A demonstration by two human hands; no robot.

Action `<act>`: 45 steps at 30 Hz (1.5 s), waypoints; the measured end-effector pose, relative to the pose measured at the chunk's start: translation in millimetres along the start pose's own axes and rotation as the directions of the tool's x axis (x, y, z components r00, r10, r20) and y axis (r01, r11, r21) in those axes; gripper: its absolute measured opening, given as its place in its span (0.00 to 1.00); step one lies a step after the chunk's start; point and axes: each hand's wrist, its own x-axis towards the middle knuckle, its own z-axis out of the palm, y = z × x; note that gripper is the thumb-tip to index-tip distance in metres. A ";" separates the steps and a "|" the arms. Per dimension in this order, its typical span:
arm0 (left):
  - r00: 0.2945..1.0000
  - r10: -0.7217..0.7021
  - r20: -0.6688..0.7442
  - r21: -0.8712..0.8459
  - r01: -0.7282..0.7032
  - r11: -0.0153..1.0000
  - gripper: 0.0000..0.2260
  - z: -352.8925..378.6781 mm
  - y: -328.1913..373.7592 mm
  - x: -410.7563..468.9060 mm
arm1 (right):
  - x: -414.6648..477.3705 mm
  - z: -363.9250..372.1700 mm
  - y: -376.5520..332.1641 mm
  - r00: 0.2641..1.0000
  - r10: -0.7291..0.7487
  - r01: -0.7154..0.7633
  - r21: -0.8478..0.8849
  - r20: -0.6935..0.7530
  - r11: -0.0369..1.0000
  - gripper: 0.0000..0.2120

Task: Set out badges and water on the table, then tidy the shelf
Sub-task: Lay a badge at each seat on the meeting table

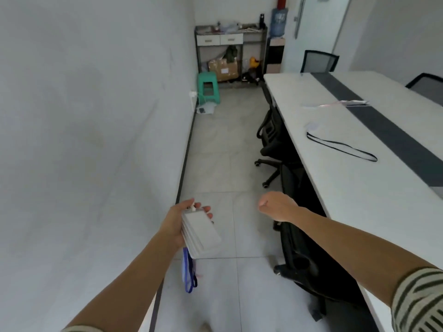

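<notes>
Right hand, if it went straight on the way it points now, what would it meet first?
Nothing close, it seems: the right hand points leftward across the aisle, over open floor, away from the table. The white wall would likely come first, though depth is unclear.

The top card (206,228) in the left grip (177,221) hides the palm and most of the badge stack (191,244) beneath it. Right of the grip, the right hand (278,206) folds its fingers out of sight; far beyond it, clutter on the shelf (230,39) is too small to name.
</notes>
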 end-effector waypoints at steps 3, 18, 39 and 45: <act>0.999 -0.022 0.047 0.052 0.020 0.998 0.09 4.7 56.4 53.4 | 49.3 -20.5 -10.6 0.999 0.054 -0.054 0.032 -0.002 0.998 0.14; 0.967 -0.202 0.159 0.256 0.157 0.954 0.08 142.6 178.1 320.8 | 267.8 -112.2 93.0 0.937 0.348 -0.330 0.251 -0.027 0.910 0.14; 0.843 -0.419 0.336 0.463 0.239 0.853 0.11 372.2 299.3 652.3 | 501.7 -233.5 269.5 0.706 0.707 -0.657 0.415 0.046 0.629 0.14; 0.795 -0.497 0.347 0.544 0.261 0.798 0.10 442.5 312.5 715.1 | 533.2 -247.5 309.3 0.609 0.787 -0.719 0.485 0.095 0.498 0.15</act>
